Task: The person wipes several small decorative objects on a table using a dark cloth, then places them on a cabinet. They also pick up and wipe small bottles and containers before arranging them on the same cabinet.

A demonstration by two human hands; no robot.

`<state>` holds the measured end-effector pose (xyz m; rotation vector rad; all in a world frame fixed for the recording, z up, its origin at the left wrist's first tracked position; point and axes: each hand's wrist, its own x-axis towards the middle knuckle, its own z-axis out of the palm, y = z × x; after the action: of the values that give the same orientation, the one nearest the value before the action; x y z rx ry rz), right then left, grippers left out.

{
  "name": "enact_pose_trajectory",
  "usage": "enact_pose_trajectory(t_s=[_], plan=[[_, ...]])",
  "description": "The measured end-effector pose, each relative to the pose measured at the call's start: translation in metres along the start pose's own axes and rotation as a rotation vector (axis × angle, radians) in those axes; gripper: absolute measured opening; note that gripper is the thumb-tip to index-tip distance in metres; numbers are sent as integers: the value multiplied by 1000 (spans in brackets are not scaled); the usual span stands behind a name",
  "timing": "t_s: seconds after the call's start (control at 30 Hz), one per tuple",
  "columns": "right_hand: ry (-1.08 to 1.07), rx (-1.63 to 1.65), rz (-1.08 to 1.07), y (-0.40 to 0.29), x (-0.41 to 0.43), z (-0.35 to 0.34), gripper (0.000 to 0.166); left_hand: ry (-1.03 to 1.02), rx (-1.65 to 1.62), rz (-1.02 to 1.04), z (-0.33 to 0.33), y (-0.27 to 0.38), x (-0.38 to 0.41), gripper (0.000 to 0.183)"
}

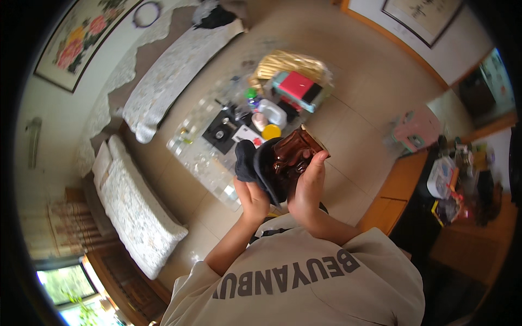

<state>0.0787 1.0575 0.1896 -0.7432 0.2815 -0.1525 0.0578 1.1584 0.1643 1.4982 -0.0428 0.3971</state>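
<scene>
Above the floor in front of my body, a glossy reddish-brown sculpted ornament point(294, 150) is held up, tilted, with folds and rounded shapes on its surface. My right hand point(306, 191) grips it from the near right side, the thumb lying along its edge. A dark navy cloth point(248, 161) wraps its left side. My left hand point(253, 200) holds that cloth against the ornament, and its fingers are partly hidden by the fabric. The ornament's underside and far side cannot be seen.
Beyond my hands, a low glass-topped table point(200, 163) bears a yellow-lidded jar point(271, 131), a green-capped bottle point(251, 93) and a red-and-black box point(299, 86). Covered sofas point(134, 212) line the left. A pink stool point(418, 127) and a cluttered black-topped cabinet point(420, 210) are at right.
</scene>
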Motion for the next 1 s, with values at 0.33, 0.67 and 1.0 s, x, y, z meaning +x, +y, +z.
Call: enact_pose_trajectory(t_s=[0.33, 0.67, 1.0], plan=[[69, -39, -437, -108, 29, -144, 39, -49, 179, 6, 179, -18, -27, 35], [-69, -873, -413, -255, -2, -220, 45, -855, 142, 691, 258, 32, 26, 24], [771, 382, -365, -225, 6, -194, 34, -653, -614, -1201, 297, -8, 28, 50]])
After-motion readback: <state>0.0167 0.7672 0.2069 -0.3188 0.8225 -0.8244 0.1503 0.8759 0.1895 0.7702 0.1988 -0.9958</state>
